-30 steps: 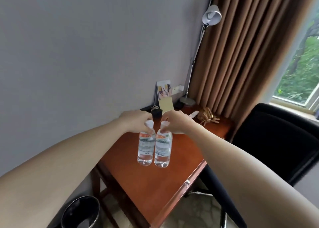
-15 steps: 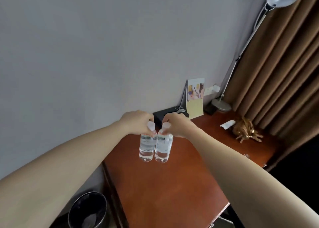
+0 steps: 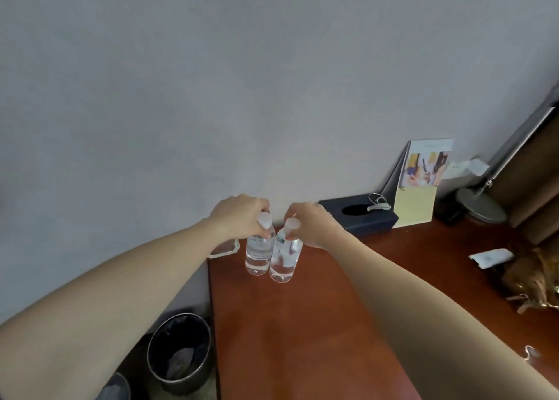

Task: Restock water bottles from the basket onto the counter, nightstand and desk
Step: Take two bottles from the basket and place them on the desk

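Two small clear water bottles with white caps hang side by side over the back left part of the reddish wooden desk (image 3: 302, 333). My left hand (image 3: 239, 216) grips the left bottle (image 3: 257, 254) by its neck. My right hand (image 3: 311, 224) grips the right bottle (image 3: 282, 262) the same way. Both bottles are upright and nearly touch each other; whether their bases rest on the desk I cannot tell.
A dark tissue box (image 3: 360, 218) sits against the grey wall, with a standing card (image 3: 420, 181) and a lamp base (image 3: 481, 209) to its right. A glass coaster (image 3: 225, 248) lies at the desk's back left corner. A black waste bin (image 3: 180, 351) stands on the floor left of the desk. A brown ornament (image 3: 535, 278) sits far right.
The view has closed in on the desk and swung left. Both hands carried the bottles toward the desk's back left corner, lower over the surface.
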